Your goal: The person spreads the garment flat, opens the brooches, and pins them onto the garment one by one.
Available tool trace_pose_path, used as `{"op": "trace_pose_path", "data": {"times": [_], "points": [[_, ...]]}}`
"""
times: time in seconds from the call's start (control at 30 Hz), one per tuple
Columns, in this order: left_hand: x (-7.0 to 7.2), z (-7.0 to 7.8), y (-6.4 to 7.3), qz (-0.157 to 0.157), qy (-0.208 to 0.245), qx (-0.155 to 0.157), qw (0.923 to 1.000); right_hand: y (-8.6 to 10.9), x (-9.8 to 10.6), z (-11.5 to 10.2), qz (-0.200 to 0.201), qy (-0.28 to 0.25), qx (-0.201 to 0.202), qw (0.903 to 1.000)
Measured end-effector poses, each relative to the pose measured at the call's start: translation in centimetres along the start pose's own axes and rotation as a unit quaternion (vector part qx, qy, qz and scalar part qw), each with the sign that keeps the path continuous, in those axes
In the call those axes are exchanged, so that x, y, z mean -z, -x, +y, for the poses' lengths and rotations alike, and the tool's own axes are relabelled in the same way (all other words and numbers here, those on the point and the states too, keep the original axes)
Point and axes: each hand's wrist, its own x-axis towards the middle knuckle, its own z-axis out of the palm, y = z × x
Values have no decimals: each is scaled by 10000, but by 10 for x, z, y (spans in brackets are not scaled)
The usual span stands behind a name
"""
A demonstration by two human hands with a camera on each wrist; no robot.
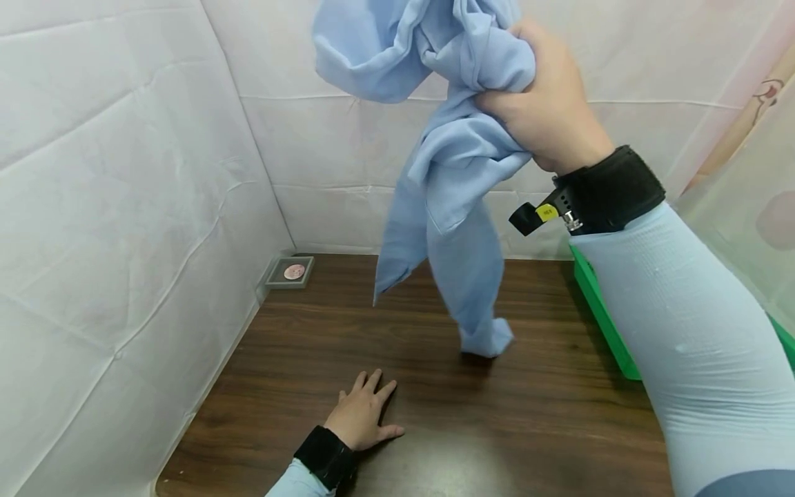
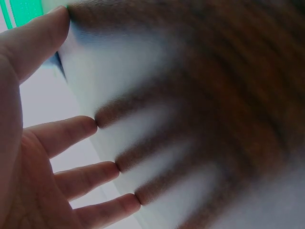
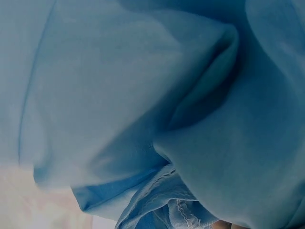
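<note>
Raised in front of the back wall, my right hand [image 1: 549, 103] grips a bunched light blue cloth [image 1: 456, 186]. Its folds hang down in two tails, and the longer one reaches low over the brown wooden table [image 1: 528, 428]. Folds of the cloth [image 3: 109, 90] fill the right wrist view, with a stitched hem near the bottom and most of the hand hidden. My left hand [image 1: 359, 417] rests on the table palm down, fingers spread, holding nothing. In the left wrist view, the fingertips of the left hand [image 2: 28, 157] meet the glossy tabletop and its reflections.
A green bin [image 1: 602, 317] stands along the right side, partly behind my right forearm. At the far left corner sits a small grey square dish [image 1: 271, 279] with a pink round piece [image 1: 295, 272] in it. White sheeting [image 1: 124, 207] walls the left and back.
</note>
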Motion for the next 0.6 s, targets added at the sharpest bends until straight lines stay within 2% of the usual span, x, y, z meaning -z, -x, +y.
{"op": "trace_pose_path", "data": {"times": [0.17,0.37,0.6], "points": [[1,-1,0,43,-55,-38,10000,3,0,10,44,-121,-154,9998],[1,-2,0,107,-105,-74,9999,12,0,35,-17,2,-188,9998],[1,-1,1,-77,-65,27,9999,31,-3,66,-75,224,-317,9992]]}}
